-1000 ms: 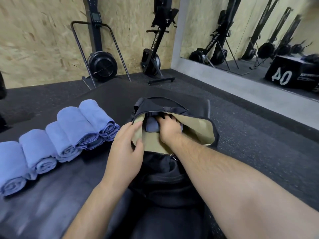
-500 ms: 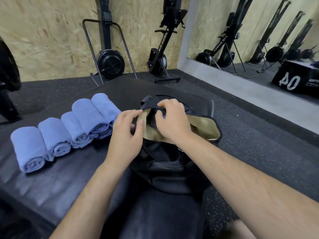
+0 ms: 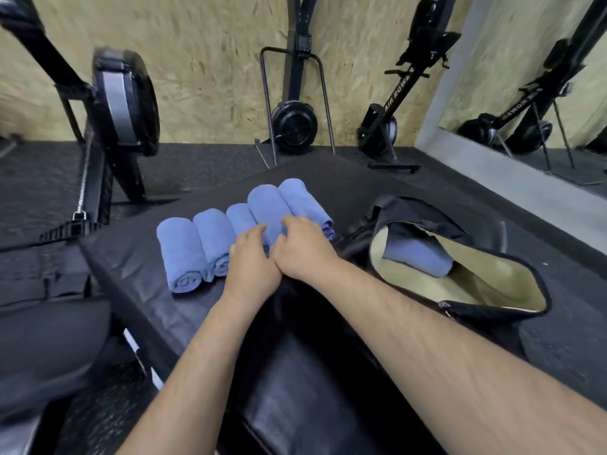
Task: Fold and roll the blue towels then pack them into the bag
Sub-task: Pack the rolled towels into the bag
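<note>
Several rolled blue towels (image 3: 210, 238) lie side by side on a black padded mat (image 3: 141, 277). My left hand (image 3: 253, 261) and my right hand (image 3: 303, 249) meet over the second roll from the right (image 3: 267, 201), fingers curled round its near end from both sides. To the right lies the black bag (image 3: 492, 311), its mouth open and its tan lining showing. One rolled blue towel (image 3: 417, 254) sits inside it, near the top end.
Upright rowing machines (image 3: 295, 123) stand against the chipboard wall behind the mat, and another one (image 3: 121, 103) stands at the far left. A wall mirror (image 3: 542, 93) fills the right side. A black padded bench (image 3: 312, 389) runs under my forearms.
Both hands left the bag's mouth and moved left onto the row of rolled towels. My view swung left, so the bag now lies at the right with a towel inside.
</note>
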